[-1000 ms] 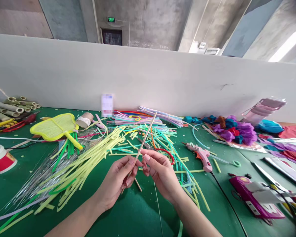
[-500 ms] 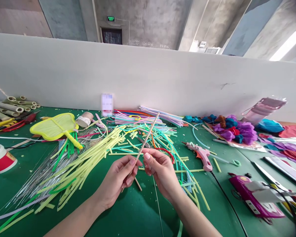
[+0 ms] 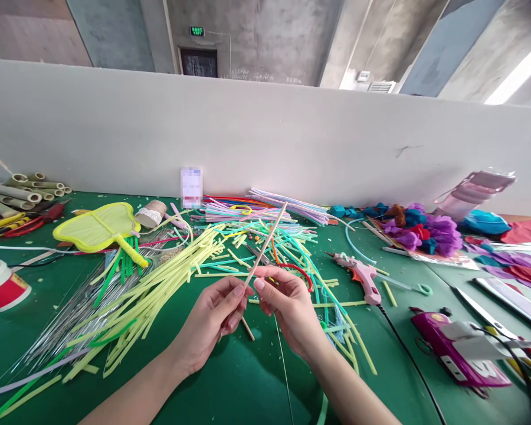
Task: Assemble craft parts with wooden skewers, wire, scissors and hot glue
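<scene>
A thin, pale beige stick (image 3: 268, 238) slants up and away between my hands, and its lower end shows beneath them. Closed around its lower part, my left hand (image 3: 213, 311) pinches it between thumb and fingers. My right hand (image 3: 291, 307) is closed too, with its thumb and index fingertip against the stick beside the left fingers. Whether anything small lies between the right fingers is hidden. Just beyond the hands, red-handled scissors (image 3: 297, 270) lie partly covered by pipe cleaners. Yellow pipe cleaners (image 3: 172, 268) spread out to the left of my left hand.
A pink glue gun (image 3: 363, 282) with a black cord lies right of the hands, near a purple power strip (image 3: 445, 348). A yellow leaf-shaped fan (image 3: 95, 227) and a paper cup (image 3: 4, 286) are at left. Purple petals (image 3: 442, 233) and a bottle (image 3: 475, 192) stand at right.
The right thumb and fingers have shifted very slightly against the stick. The stick and my left hand stay almost where they were.
</scene>
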A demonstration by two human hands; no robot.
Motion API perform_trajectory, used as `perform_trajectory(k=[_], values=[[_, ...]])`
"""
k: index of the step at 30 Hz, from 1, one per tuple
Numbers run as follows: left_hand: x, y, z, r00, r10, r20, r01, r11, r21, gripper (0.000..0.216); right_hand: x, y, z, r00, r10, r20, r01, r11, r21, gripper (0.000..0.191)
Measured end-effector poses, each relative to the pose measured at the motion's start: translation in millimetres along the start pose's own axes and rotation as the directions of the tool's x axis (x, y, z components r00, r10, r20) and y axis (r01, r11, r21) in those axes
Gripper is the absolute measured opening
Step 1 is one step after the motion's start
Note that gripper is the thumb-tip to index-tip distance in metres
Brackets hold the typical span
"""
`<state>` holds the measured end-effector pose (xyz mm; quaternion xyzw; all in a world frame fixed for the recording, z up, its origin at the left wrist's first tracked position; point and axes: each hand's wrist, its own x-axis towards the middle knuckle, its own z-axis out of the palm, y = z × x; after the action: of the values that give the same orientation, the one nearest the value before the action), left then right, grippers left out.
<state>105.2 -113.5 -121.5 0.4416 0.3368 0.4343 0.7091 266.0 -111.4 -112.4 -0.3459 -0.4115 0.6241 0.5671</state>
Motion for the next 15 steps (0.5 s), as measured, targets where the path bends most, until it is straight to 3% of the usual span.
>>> perform_trajectory(k=[15], values=[[-1.5, 1.5, 1.4, 1.000, 0.013, -0.001, -0.013, 1.000, -0.021, 0.022, -0.5, -1.1, 1.1, 1.000, 0.010, -0.020, -0.010, 1.000, 0.000, 0.021]])
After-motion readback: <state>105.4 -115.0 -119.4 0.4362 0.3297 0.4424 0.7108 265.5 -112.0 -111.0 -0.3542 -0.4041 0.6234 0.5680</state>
